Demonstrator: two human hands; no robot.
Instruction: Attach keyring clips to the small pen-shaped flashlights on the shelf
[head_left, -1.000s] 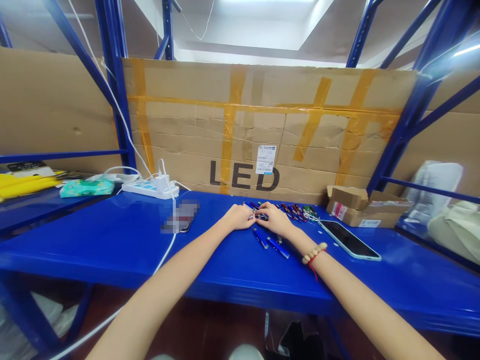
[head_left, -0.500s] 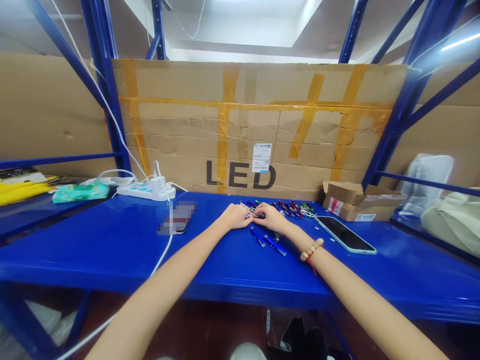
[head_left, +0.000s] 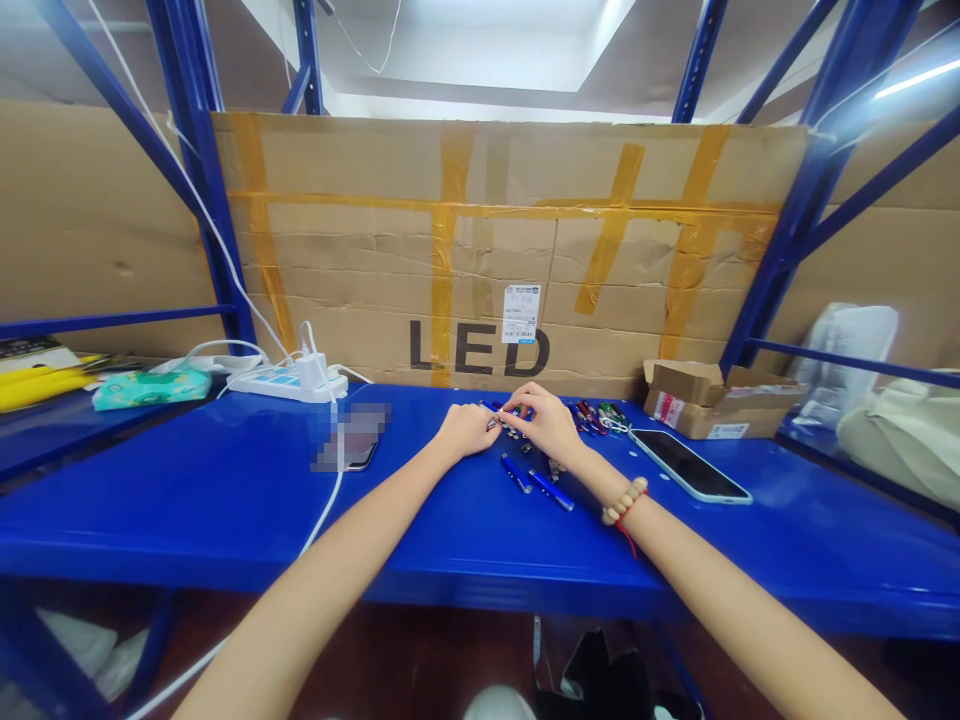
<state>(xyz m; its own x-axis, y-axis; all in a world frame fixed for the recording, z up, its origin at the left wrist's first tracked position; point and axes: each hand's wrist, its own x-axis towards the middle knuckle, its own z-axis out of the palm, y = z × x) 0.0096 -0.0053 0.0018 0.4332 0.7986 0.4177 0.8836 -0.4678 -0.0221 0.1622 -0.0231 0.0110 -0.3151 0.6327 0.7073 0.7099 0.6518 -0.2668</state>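
Note:
My left hand is closed with its fingertips around a small shiny metal piece, whose kind I cannot make out. Against it, my right hand pinches with thumb and forefinger at the same spot; what lies in that pinch is too small to name. Just in front of the hands lie two blue pen-like tubes with silvery ends. Small metal parts are scattered under and beside the right hand. Behind it, several dark red and green pen-like tubes lie in a row, partly hidden by the hand.
A phone in a pale case and an open cardboard box are on the right of the blue table. To the left are another phone, a white power strip and a hanging white cable. A cardboard wall stands behind.
My right hand has lifted slightly and its fingers have shifted, uncovering small metal parts below it. My left hand stays nearly in place. The view has shifted a little.

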